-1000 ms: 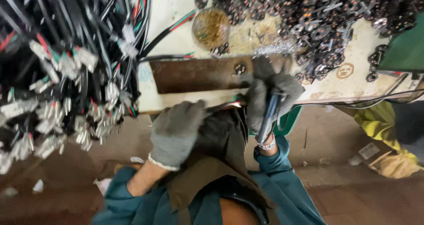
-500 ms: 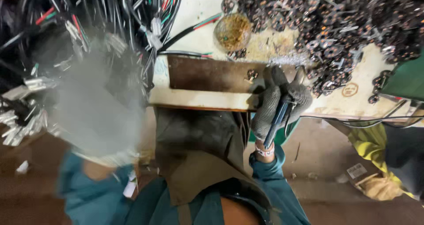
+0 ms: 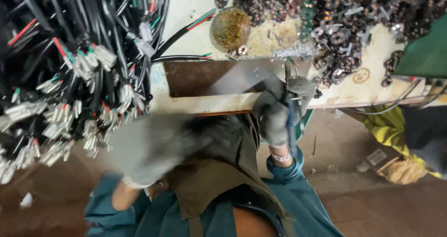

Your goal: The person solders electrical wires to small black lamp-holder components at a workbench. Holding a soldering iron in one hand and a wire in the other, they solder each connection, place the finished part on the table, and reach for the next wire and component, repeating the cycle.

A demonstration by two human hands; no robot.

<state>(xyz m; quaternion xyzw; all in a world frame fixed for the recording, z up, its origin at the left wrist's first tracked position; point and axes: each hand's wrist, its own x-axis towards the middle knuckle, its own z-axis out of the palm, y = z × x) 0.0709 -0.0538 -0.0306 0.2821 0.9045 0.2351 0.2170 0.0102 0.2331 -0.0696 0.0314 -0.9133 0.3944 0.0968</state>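
My right hand fingers clamp the stiff, heavy-looking pliers by their handles, my blurred left hand unreadable

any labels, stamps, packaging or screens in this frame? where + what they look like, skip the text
Round stamp: on the white bench top, right of the right hand; brown ring outline.
Paper tag: on the floor at right, beside the yellow cloth; small pale rectangle, print too small to tell.
Wristband: on the right wrist; white with red marks.
No screens or packages visible.
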